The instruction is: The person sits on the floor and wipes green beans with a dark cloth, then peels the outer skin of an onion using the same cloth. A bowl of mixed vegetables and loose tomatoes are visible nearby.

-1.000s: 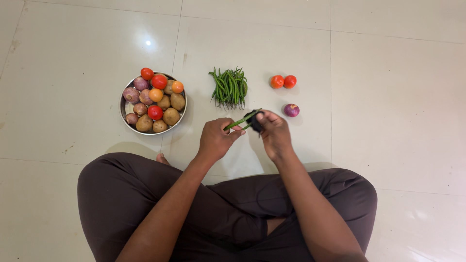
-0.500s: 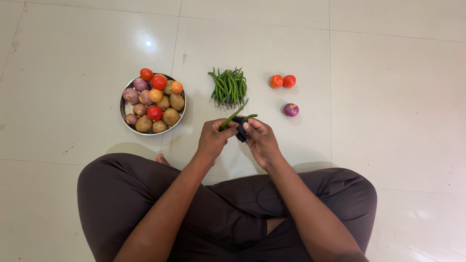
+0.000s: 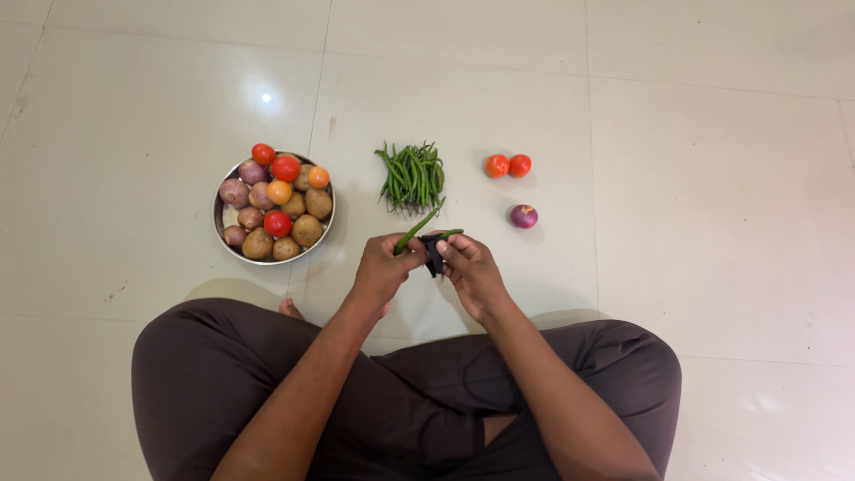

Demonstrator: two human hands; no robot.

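Pinching slender green bean (image 3: 417, 228), left hand (image 3: 381, 267); right hand (image 3: 470, 267) gripping black tool (image 3: 434, 253), possibly peeler

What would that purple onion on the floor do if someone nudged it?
The onion looks round and sits alone on the glossy tile floor, so it would probably roll or skid. Its skin looks smooth and shiny, so it may be a bit slippery to pinch. It seems firm rather than fragile, much like the two tomatoes beside it.
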